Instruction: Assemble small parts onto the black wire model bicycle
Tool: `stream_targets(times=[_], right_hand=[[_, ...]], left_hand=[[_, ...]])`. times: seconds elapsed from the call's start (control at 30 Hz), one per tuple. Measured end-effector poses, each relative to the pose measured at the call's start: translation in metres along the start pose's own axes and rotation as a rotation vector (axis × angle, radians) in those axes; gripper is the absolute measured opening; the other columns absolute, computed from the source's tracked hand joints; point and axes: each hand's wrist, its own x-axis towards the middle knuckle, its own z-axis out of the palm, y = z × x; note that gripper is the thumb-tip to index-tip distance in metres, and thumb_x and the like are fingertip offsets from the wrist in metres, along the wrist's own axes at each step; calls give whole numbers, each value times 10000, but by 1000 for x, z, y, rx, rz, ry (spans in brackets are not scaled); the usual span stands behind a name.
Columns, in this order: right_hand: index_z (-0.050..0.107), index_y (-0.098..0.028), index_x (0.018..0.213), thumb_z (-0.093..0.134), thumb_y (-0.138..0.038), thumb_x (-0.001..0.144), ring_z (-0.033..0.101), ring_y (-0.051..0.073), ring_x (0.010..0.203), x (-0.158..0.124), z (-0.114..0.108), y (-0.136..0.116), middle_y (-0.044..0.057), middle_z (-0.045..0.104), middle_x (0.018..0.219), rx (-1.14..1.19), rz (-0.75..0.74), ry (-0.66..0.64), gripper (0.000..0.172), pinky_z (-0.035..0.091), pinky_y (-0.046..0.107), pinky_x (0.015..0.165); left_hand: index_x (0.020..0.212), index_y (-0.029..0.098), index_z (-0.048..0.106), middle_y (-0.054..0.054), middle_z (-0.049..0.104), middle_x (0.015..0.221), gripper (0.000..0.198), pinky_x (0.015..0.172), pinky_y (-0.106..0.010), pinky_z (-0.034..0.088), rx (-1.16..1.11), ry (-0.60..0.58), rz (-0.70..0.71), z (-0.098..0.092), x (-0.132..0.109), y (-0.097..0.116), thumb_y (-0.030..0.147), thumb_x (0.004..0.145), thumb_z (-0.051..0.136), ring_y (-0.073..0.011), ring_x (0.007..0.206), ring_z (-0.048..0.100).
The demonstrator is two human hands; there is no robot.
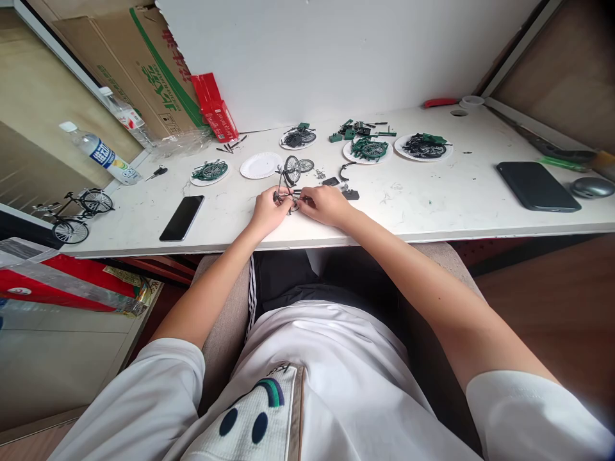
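Near the table's front edge, my left hand (271, 210) is closed around a partly built black model bicycle (292, 171), one spoked wheel of it standing up above my fingers. My right hand (327, 205) meets it from the other side, fingertips pinched together on the bicycle's lower part; the exact piece between them is hidden. Just beyond lies a loose spoked wheel (306, 166). Behind my right hand are a curved black part (344, 171), a small dark block (331, 182), another dark block (350, 194) and tiny scattered pieces (320, 174).
A finished model bicycle (79, 211) and a phone (181, 218) are on the left. Paper plates, one bare (261, 165), others with green (209, 171) or black parts (423, 146), line the back. Bottles (103, 155), a dark case (538, 186) and a mouse (592, 187) flank them.
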Motion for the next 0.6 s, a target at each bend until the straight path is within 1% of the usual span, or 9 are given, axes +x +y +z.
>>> stream_targets(times=[0.2,0.3,0.43,0.6], right_hand=[[749,-161,1095,518,-387,1066,704,269,847,0,-1,-1,137,808,968,2,9,-9,325,288,333,681],[747,-160,1088,515,-378,1066,702,264,840,0,-2,-2,137,808,969,0,10,-13,320,288,332,681],[749,-161,1062,519,-358,1058,693,254,817,0,-3,-2,125,803,940,5,1,-13,303,288,326,677],[749,-156,1098,520,-389,1067,700,261,845,-1,-3,-2,140,809,978,13,18,-28,328,306,321,690]], left_hand=[[1061,167,755,-74,806,975,216,810,-304,639,7,-2,3,0,-1,3,224,856,718,-198,841,803],[1063,172,751,-70,805,968,217,810,-302,638,4,-4,-2,0,-2,3,230,856,724,-197,838,800],[1059,175,750,-71,806,1009,217,790,-296,635,0,-2,-3,0,-2,4,239,854,720,-185,809,791],[1070,171,754,-74,810,1022,229,816,-304,634,8,-1,-9,0,-2,3,233,855,706,-190,837,793]])
